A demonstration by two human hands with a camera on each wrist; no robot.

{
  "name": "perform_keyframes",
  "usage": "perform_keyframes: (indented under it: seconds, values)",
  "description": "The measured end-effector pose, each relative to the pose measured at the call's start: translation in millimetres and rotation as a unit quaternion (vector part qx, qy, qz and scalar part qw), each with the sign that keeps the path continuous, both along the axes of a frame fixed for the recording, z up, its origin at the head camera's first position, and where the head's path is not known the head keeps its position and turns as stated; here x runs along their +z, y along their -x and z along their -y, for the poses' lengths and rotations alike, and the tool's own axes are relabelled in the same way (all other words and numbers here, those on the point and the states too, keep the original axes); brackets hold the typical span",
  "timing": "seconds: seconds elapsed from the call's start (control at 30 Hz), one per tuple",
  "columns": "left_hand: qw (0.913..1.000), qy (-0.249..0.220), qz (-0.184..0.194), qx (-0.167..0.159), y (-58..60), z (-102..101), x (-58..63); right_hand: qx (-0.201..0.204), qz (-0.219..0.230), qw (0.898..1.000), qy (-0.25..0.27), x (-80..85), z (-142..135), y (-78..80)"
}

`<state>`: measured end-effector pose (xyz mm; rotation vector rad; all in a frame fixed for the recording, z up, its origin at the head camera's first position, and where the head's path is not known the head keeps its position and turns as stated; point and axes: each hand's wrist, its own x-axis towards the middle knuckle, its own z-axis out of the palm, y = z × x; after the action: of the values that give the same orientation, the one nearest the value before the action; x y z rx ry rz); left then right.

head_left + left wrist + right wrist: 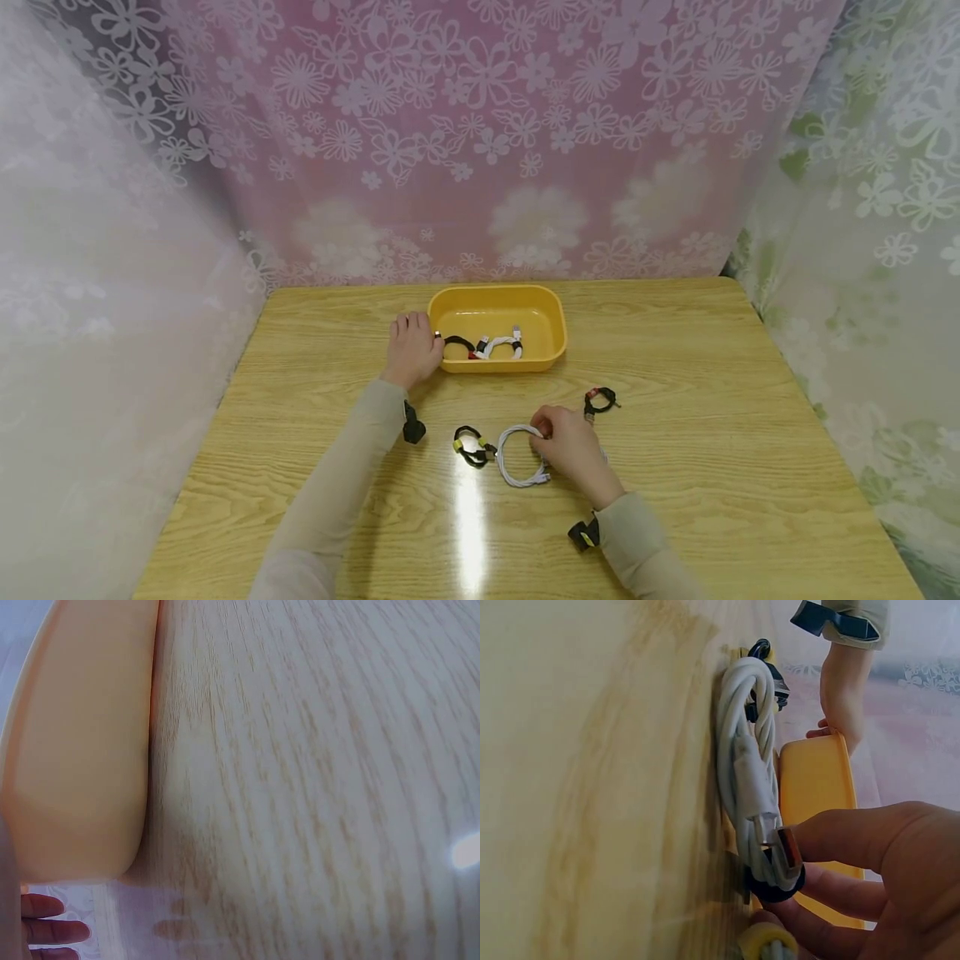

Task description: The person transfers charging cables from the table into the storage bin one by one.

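Note:
My left hand point(412, 346) grips the left end of a yellow plastic bin point(558, 333), its thumb at the rim. In the left wrist view its fingertips point(56, 930) show beyond the bin's wall point(82, 750). Inside lie a black cable point(459, 341) and a coiled white cable point(495, 343). My right hand point(573, 446) pinches another coiled white charging cable point(517, 482) at its black tie point(759, 891), between thumb and fingers. That coil looks low over the table; I cannot tell whether it touches. Just left of it lies a black cable with yellow ties point(468, 447).
A small black cable coil with a red part point(600, 400) lies beyond my right hand. Near my right fingers sits a whitish cable with a yellow tie point(765, 939), mostly hidden from the head. Floral curtains point(487, 150) hang around the wooden table point(697, 417).

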<state>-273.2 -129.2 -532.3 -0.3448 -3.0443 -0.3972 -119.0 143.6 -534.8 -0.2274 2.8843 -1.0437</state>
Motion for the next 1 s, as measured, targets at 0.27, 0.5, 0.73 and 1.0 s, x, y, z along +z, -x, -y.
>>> perform_keyframes:
  seconds: [0.27, 0.5, 0.73, 1.0]
  values:
    - [0.9999, -0.009, -0.01, -0.005, 0.1, 0.7, -0.8, -0.022, 0.0, 1.0, 0.008, 1.2, 2.2, -0.6]
    - [1.0, -0.007, -0.001, 0.001, -1.9, -0.5, 2.6, -0.038, 0.017, 0.999, 0.015, 0.8, 3.0, 1.0]
    - [1.0, -0.001, 0.006, 0.005, -1.6, -1.2, 3.9, -0.045, 0.026, 0.997, 0.054, 3.3, 0.2, 3.7]
    - [1.0, -0.004, 0.001, 0.001, -1.1, -0.9, 3.0, -0.041, 0.02, 0.997, 0.068, 7.4, -3.4, 8.2]
